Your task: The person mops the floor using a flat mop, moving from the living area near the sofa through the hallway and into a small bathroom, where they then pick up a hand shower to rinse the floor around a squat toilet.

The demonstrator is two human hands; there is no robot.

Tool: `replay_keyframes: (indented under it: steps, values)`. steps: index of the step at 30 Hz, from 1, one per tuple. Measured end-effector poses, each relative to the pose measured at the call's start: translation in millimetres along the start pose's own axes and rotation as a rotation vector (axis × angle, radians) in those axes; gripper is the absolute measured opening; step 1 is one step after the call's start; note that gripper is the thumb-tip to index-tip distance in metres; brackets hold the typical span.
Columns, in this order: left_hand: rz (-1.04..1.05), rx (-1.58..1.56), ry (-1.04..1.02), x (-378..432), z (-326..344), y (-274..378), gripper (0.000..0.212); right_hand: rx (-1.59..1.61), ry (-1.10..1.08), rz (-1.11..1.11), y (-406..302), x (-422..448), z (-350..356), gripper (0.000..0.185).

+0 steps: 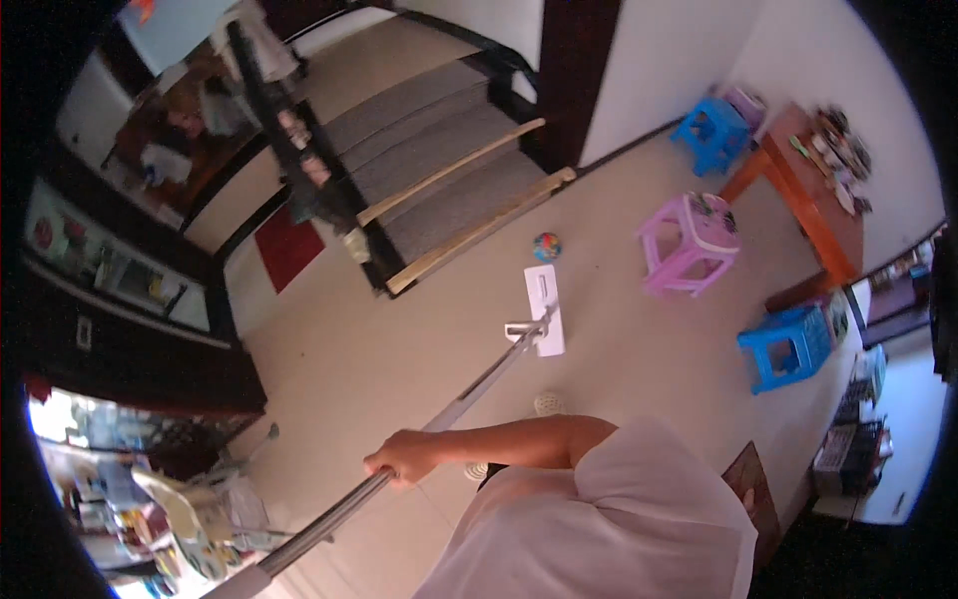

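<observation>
My right hand (pixel 408 458) grips the metal pole (pixel 471 397) of a flat mop, with my bare forearm reaching across in front of my white shirt (pixel 606 531). The mop's white rectangular head (pixel 552 329) lies on the beige tiled floor (pixel 419 337). Just beyond its far end sits a small multicoloured ball (pixel 548 245). Beneath my arm, a light slipper with holes (pixel 550 404) and part of the other slipper (pixel 477 471) show. The pole's upper end runs out at the lower left. My left hand is out of view.
Carpeted stairs (pixel 441 157) with wood-edged steps rise ahead. A pink stool (pixel 692 243), a blue stool (pixel 793 348) and another blue stool (pixel 711 135) stand around a cluttered wooden table (pixel 816 202). At left are a dark cabinet (pixel 150 337) and a red mat (pixel 288 247).
</observation>
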State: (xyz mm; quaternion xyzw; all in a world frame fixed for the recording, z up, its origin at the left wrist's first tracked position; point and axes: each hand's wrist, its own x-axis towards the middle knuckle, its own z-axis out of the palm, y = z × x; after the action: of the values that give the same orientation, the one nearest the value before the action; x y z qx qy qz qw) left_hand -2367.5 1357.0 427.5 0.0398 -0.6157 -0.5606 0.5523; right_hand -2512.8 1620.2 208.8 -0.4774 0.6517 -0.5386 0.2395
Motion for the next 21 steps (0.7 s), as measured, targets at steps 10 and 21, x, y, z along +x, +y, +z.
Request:
replay_keyframes:
  steps: [10,21]
  values:
    - [-0.616,-0.356,-0.282,-128,217,-69,0.021,-0.48,0.606,0.434,153,-206,-161,0.015]
    - [-0.168,0.476,-0.196,-79,106,1,0.014,-0.123,0.188,0.33,91,-158,-91,0.019]
